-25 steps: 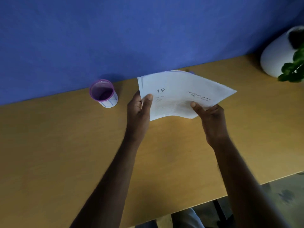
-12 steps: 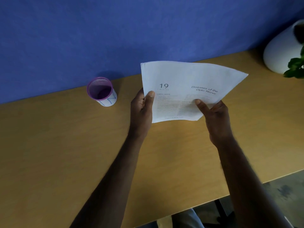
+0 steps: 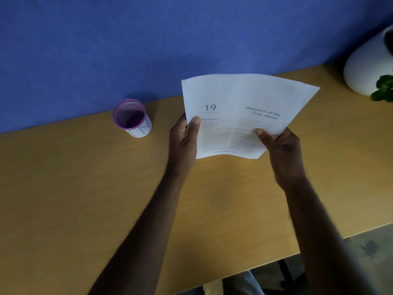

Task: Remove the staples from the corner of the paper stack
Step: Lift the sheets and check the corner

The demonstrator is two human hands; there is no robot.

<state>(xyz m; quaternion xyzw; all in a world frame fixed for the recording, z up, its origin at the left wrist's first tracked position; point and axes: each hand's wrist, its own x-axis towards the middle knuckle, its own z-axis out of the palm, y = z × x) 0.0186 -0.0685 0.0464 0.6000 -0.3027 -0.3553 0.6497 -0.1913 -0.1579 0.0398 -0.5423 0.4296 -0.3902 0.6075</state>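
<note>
A white paper stack [image 3: 240, 96], printed with "19" and "Diseases of the Optic Nerve", is held up above the wooden desk [image 3: 85, 199], its top leaning toward the blue wall. My left hand [image 3: 184, 141] grips its left edge, thumb on the front page. My right hand [image 3: 280, 150] grips the lower right corner, thumb on the page. The sheets fan slightly at the top left corner. No staple is visible at this size.
A purple mesh cup [image 3: 131, 118] with a white paper label stands at the back left by the blue wall [image 3: 148, 39]. A white plant pot [image 3: 368, 60] with green leaves [image 3: 382, 90] sits at the far right. The desk's front edge runs at lower right.
Both hands have lifted the paper stack and tilted it more upright toward me, so the front page faces the camera more fully. The grips stay the same.
</note>
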